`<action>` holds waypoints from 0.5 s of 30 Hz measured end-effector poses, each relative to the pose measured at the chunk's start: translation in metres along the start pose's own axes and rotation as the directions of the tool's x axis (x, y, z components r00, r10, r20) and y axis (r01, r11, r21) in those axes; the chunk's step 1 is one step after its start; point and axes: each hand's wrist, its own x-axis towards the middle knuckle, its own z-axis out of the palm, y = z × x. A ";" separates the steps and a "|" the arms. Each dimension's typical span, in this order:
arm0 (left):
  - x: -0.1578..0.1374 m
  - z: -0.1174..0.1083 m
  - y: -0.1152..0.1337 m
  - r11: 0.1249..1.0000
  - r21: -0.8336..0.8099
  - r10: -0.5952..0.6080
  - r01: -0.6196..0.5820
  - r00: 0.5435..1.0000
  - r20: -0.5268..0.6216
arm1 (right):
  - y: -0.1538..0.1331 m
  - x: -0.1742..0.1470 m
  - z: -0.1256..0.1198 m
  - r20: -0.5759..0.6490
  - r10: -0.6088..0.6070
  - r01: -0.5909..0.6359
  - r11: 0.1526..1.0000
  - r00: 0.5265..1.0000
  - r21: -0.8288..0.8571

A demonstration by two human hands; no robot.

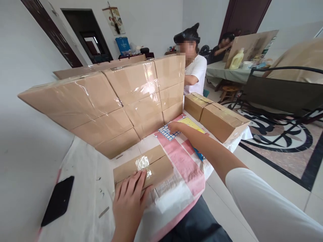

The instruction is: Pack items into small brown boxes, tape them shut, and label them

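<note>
My left hand [132, 190] lies with its fingers spread on top of a flat cardboard box [156, 161]. Shiny clear tape crosses that box's lid. My right hand [173, 127] reaches across the table, fingers curled down over a blue-and-white gridded patch [173, 136]. Whatever the fingertips pinch there is too small to make out. Beside that hand lies a yellow dotted sheet [191, 125]. A small blue item [199, 154] is partly covered by my right forearm.
Taped cardboard boxes form a wall [141, 97] behind the work area. More boxes [222, 117] sit at the right edge, a black phone [58, 200] at left. A person [196, 72] in a headset sits beyond; another is at a far table. A dark chair [285, 90] stands right.
</note>
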 end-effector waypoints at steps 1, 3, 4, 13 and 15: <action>0.000 0.000 0.001 1.000 -0.003 -0.004 0.004 1.000 -0.004 | -0.001 0.002 0.002 0.030 -0.005 0.006 1.000 1.000 -0.015; 0.001 -0.001 0.002 1.000 -0.005 -0.007 0.007 1.000 -0.009 | -0.003 0.003 0.003 0.068 -0.010 0.013 0.999 0.998 -0.035; 0.002 -0.001 0.003 1.000 -0.003 -0.009 0.009 1.000 -0.010 | -0.002 0.003 0.004 0.079 -0.009 0.012 0.999 0.997 -0.040; 0.004 -0.002 0.002 1.000 0.000 0.005 -0.005 1.000 -0.002 | -0.004 0.012 0.012 0.051 0.092 -0.090 0.995 0.994 -0.042; 0.003 -0.001 0.002 1.000 0.002 0.005 -0.005 1.000 -0.007 | -0.006 0.012 0.014 0.028 0.109 -0.109 0.994 0.994 -0.024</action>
